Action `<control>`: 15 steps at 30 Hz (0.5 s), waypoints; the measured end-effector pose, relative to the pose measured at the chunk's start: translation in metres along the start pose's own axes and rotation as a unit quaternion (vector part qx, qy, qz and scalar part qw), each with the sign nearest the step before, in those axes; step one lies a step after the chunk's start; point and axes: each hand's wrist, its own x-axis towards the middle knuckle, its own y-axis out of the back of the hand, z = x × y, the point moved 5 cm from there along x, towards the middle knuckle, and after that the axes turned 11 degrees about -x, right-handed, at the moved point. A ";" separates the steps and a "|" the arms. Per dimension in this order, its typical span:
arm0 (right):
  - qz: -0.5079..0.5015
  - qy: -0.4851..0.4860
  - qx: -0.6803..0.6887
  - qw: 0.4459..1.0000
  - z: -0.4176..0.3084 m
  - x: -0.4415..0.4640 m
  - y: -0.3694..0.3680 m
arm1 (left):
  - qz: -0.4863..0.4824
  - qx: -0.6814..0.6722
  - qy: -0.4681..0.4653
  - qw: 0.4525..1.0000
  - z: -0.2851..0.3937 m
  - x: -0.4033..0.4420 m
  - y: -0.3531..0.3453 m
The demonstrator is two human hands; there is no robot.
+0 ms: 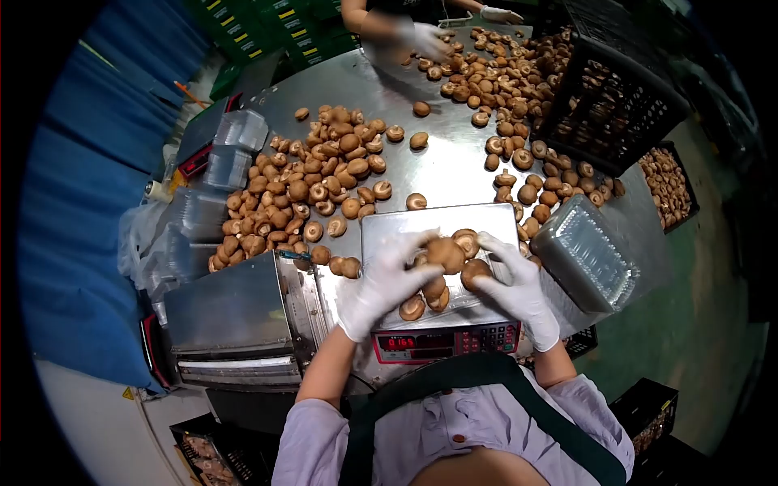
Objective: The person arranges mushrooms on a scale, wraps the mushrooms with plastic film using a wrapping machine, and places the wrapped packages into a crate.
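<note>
Several brown shiitake mushrooms point(445, 255) are heaped on the steel pan point(438, 217) of a weighing scale in front of me. My left hand point(391, 283), in a white glove, curls its thumb and fingers around the left side of the heap. From the right, my right hand point(516, 285), gloved too, closes its thumb and fingers on a darker mushroom point(476, 275). Below the pan, the scale's red display point(399, 343) is lit. Faint clear plastic shows under the mushrooms, but I cannot tell its shape.
A large mushroom pile point(324, 166) lies left of the scale. Stacked clear trays point(592, 255) stand to the right, with more trays point(203, 206) at far left. A black crate point(612, 97) tips mushrooms onto the table. Across it, a person's gloved hand point(429, 40) reaches among them.
</note>
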 end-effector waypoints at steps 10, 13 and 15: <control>0.014 0.128 -0.044 0.991 -0.007 -0.021 -0.022 | 0.034 0.257 0.038 0.965 -0.005 -0.046 -0.043; 0.002 0.223 -0.295 0.929 0.005 -0.029 -0.045 | 0.019 0.268 0.064 0.961 -0.017 -0.057 -0.042; -0.020 0.193 -0.307 0.932 0.013 -0.033 -0.048 | 0.045 0.251 0.044 0.966 -0.019 -0.059 -0.038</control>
